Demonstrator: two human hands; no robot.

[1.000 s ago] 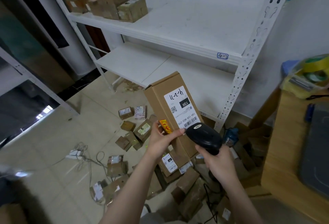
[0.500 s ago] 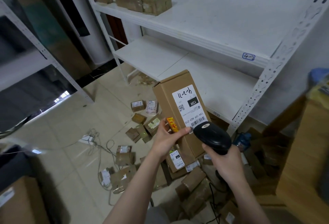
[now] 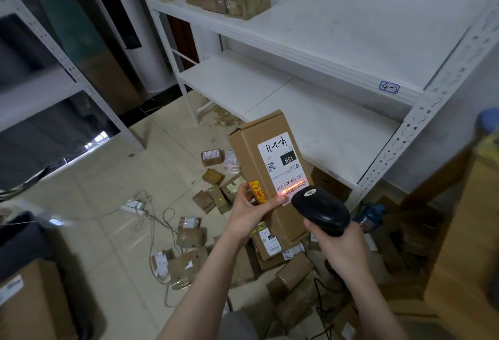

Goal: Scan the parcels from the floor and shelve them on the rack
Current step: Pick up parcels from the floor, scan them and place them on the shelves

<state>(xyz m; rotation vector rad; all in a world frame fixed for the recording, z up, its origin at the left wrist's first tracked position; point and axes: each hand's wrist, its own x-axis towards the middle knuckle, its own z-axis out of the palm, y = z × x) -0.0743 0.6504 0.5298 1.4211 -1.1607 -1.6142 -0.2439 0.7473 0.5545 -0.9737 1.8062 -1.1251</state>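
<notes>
Now a red scan line (image 3: 291,188), absent a moment ago, is cast across the cardboard parcel's (image 3: 249,156) barcode (image 3: 297,190). The parcel is gripped by the left hand (image 3: 247,218) before the rack (image 3: 337,129), the scanner (image 3: 321,211) by the right hand (image 3: 341,245); shelving likely follows.

Floored in pale glossy tile (image 3: 89,191), strewn with a white power strip (image 3: 132,204) and looping grey cables (image 3: 162,215). Backed by a plain white wall (image 3: 459,137) behind a white metal rack (image 3: 351,29), with a second perforated-post rack (image 3: 35,91) at left, fronting what may be dark glass, too dim to tell. Flanked at right by a light wooden desk (image 3: 464,231).
</notes>
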